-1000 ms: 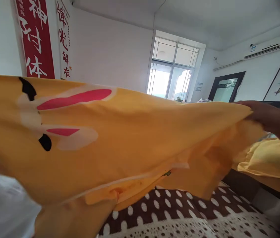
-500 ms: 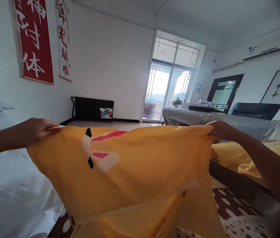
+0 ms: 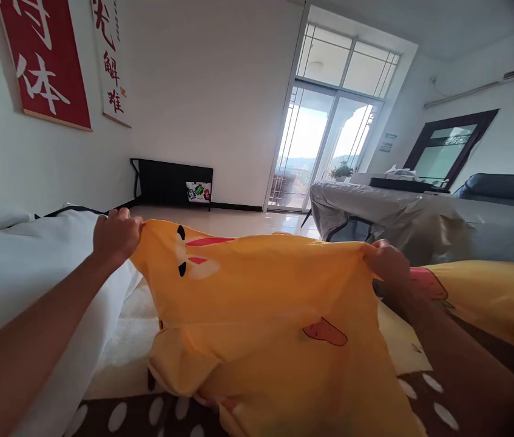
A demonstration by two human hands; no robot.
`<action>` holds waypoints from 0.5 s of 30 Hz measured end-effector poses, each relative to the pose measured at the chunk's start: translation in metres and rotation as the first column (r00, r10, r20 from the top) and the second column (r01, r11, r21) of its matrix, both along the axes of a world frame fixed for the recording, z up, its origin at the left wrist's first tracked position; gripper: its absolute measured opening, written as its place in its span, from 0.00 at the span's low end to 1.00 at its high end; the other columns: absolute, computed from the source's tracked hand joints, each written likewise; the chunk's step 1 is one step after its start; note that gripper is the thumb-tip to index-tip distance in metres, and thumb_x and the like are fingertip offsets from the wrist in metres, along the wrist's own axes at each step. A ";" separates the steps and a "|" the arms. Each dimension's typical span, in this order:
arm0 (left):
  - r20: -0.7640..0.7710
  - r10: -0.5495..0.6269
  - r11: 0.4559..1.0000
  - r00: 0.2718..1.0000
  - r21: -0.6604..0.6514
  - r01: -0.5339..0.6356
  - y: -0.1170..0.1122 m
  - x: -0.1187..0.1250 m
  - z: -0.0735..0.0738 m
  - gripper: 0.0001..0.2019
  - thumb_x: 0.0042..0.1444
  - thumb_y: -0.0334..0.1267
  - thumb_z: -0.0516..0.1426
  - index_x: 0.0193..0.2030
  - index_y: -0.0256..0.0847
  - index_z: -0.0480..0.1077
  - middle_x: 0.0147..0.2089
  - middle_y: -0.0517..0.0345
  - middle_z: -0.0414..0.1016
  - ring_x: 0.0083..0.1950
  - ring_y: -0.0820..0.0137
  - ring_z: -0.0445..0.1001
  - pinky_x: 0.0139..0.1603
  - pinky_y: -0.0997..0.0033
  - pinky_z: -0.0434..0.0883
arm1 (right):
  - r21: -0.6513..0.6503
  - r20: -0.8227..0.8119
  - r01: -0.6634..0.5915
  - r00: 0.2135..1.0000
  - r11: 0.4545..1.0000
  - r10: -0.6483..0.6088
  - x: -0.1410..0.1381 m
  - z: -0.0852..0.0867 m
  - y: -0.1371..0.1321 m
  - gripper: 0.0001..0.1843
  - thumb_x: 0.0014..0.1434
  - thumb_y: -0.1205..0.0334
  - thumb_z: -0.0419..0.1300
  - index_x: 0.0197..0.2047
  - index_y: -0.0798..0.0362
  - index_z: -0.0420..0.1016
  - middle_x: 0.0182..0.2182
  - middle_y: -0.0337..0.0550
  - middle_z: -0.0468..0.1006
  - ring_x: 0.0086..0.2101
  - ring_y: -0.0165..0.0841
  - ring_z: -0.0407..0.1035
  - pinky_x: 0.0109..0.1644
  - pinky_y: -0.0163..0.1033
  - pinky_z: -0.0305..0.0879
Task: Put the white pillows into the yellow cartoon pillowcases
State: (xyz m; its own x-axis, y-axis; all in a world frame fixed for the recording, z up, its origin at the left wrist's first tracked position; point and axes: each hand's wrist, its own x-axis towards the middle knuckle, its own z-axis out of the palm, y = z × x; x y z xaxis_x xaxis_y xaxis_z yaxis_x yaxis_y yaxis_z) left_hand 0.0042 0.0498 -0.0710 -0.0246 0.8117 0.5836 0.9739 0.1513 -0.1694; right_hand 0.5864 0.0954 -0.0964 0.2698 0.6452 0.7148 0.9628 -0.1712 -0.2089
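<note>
A yellow cloth (image 3: 279,285) with a printed rabbit face and a red carrot-like shape is stretched between my two hands, its lower part hanging in folds. My left hand (image 3: 118,237) is closed on its upper left corner, beside a white pillow-like bulk. My right hand (image 3: 386,261) pinches the upper right corner, close to another piece of yellow fabric (image 3: 479,291) with a red print. Whether the held cloth is a pillowcase or a larger cover, I cannot tell.
White bedding (image 3: 70,261) lies at the left. Below is a brown blanket with white spots (image 3: 120,416). A plastic-covered table (image 3: 402,212) stands at the right, a black board (image 3: 161,182) leans near the far wall, and a glass door (image 3: 311,145) is beyond.
Both arms have reached further forward, carrying the yellow cloth away from me. More of its lower part shows, including the red print. The camera view has tilted down.
</note>
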 end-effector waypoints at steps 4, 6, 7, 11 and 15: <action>0.132 -0.197 0.980 0.972 -0.004 0.199 0.015 0.027 -0.052 0.17 0.61 0.33 0.45 0.51 0.30 0.68 0.48 0.41 0.67 0.51 0.54 0.66 0.48 0.56 0.63 | -0.180 0.271 -0.024 0.960 0.983 0.073 -0.045 -0.052 0.001 0.27 0.49 0.71 0.57 0.54 0.61 0.67 0.53 0.67 0.67 0.48 0.53 0.64 0.45 0.51 0.58; 0.261 -0.452 0.855 0.853 -0.147 0.498 -0.005 0.042 -0.081 0.14 0.57 0.29 0.46 0.44 0.34 0.70 0.43 0.46 0.71 0.46 0.62 0.69 0.47 0.62 0.65 | -0.295 0.251 -0.280 0.900 0.914 0.357 -0.080 -0.074 -0.020 0.25 0.51 0.72 0.56 0.53 0.56 0.69 0.55 0.59 0.68 0.53 0.48 0.63 0.52 0.50 0.57; 0.352 -0.543 0.742 0.762 -0.225 0.632 -0.020 0.049 -0.094 0.13 0.56 0.28 0.45 0.39 0.36 0.71 0.40 0.50 0.72 0.43 0.65 0.70 0.45 0.66 0.66 | -0.368 0.201 -0.420 0.835 0.830 0.512 -0.100 -0.083 -0.036 0.22 0.52 0.73 0.55 0.51 0.54 0.71 0.54 0.55 0.70 0.53 0.45 0.63 0.55 0.49 0.55; 0.456 -0.705 0.512 0.543 -0.203 0.835 -0.092 0.070 -0.123 0.13 0.53 0.28 0.46 0.39 0.40 0.69 0.41 0.53 0.71 0.43 0.66 0.69 0.46 0.68 0.66 | -0.542 -0.154 -0.784 0.448 0.304 0.881 -0.182 -0.099 -0.113 0.15 0.62 0.62 0.53 0.52 0.47 0.70 0.49 0.43 0.75 0.49 0.34 0.67 0.56 0.41 0.55; 0.301 -0.792 0.489 0.531 -0.208 0.847 -0.131 0.076 -0.121 0.08 0.53 0.27 0.47 0.32 0.40 0.66 0.33 0.54 0.69 0.37 0.65 0.65 0.45 0.64 0.64 | -0.592 -0.232 -0.784 0.388 0.186 0.892 -0.245 -0.105 -0.156 0.20 0.58 0.57 0.57 0.53 0.53 0.68 0.44 0.47 0.77 0.46 0.37 0.69 0.55 0.41 0.56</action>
